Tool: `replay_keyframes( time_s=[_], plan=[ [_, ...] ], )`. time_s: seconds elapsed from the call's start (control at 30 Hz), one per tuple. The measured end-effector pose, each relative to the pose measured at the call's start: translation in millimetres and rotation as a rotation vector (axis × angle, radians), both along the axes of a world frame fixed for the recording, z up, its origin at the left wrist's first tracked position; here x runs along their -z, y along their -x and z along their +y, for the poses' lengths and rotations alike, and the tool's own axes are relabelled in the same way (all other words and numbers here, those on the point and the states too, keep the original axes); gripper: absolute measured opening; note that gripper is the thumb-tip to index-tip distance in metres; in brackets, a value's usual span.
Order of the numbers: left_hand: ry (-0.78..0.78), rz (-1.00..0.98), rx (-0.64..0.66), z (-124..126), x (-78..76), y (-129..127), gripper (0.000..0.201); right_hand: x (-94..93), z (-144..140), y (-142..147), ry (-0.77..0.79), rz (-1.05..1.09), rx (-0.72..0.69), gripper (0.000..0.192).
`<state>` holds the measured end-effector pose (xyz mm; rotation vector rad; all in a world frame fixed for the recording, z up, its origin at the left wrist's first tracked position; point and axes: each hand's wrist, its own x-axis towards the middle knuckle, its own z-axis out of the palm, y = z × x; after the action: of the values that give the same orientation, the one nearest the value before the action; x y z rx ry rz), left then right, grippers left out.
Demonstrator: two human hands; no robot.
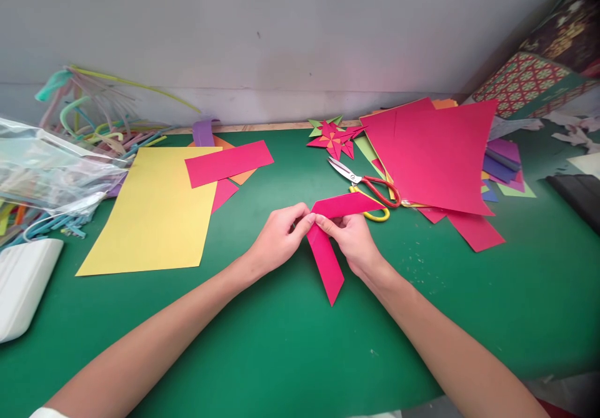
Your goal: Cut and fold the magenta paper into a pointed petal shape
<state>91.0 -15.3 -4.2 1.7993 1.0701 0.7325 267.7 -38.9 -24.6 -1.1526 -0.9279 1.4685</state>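
Observation:
Between my two hands is a folded red paper strip [328, 262], bent at a corner so one arm points right and the other down towards me. My left hand [284, 233] pinches the corner from the left. My right hand [354, 240] pinches it from the right, thumb on top, with its other fingers partly hidden behind the paper. Just beyond the strip lie scissors with red handles [370, 184], blades partly open. A yellow handle [379, 215] of a second tool shows beneath them. Folded paper stars [334, 140], red and green, rest near the wall.
A yellow sheet [154, 212] and red paper pieces [229, 163] lie left on the green table [290, 355]. Pipe cleaners and a clear plastic bag [51, 162] are at far left, above a white device [28, 283]. Large red sheets [435, 155] are stacked right.

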Motion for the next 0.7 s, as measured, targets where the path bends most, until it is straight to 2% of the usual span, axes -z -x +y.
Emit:
replay_keyframes(
  time_s=[0.17,0.33,0.43,0.5,0.6,0.7],
  plan=[
    [0.018,-0.061,0.012,-2,1.6,-2,0.029,1.1,1,0,-0.025,0.006,0.026,0.034],
    [-0.151,-0.017,-0.109,0,-0.5,0,0.022,2.9,1,5,-0.106,-0.128,0.087,0.036],
    [-0.450,0.101,-0.197,5,-10.5,7,0.013,-2.8,-1,5,-0.223,-0.341,0.205,0.033],
    [-0.704,0.177,-0.249,8,-18.6,13,0.007,-8.8,-4,5,-0.263,-0.388,0.167,0.031],
    [-1.030,0.205,-0.302,9,-25.5,18,0.008,-16.0,-11,8,-0.253,-0.188,-0.045,0.037],
    [-1.292,0.218,-0.245,4,-20.6,17,0.018,-18.5,-16,12,-0.260,0.058,-0.084,0.042]
  ],
)
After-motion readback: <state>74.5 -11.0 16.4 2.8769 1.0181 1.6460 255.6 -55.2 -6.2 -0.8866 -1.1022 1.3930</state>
